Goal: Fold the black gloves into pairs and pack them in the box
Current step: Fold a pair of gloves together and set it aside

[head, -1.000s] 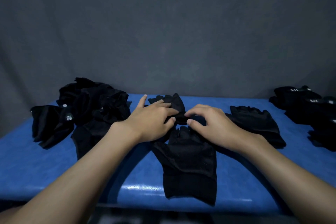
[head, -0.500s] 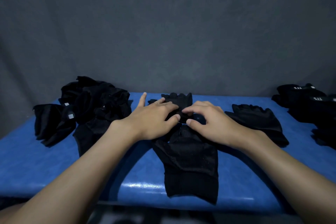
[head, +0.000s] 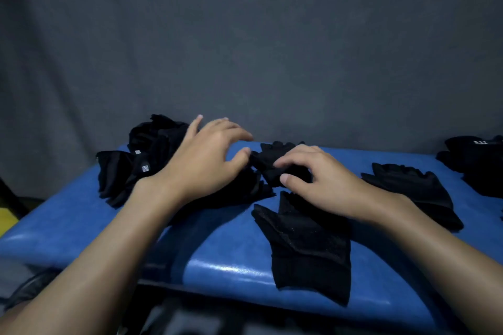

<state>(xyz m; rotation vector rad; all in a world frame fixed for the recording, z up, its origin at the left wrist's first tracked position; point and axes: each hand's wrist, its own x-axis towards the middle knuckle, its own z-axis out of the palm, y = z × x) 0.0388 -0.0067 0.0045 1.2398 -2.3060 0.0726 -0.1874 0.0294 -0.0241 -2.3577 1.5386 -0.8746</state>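
Observation:
A black glove (head: 307, 242) lies flat on the blue padded table (head: 81, 226), cuff toward me. Its finger end (head: 275, 163) is folded up and back. My right hand (head: 321, 185) rests on the glove and pinches that folded end between thumb and curled fingers. Lifted just left of it, my left hand (head: 206, 160) has its fingers spread and loosely bent, the thumb tip touching the folded end. No box is in view.
A heap of black gloves (head: 136, 163) lies at the table's left, partly behind my left hand. One flat glove (head: 413, 193) lies right of my right arm. More gloves with white labels (head: 476, 163) sit at the far right edge. A grey wall stands behind.
My left hand has lifted off the glove and moved left and back, fingers spreading. The right hand keeps hold of the folded finger end. The camera has shifted, so everything sits more to the right.

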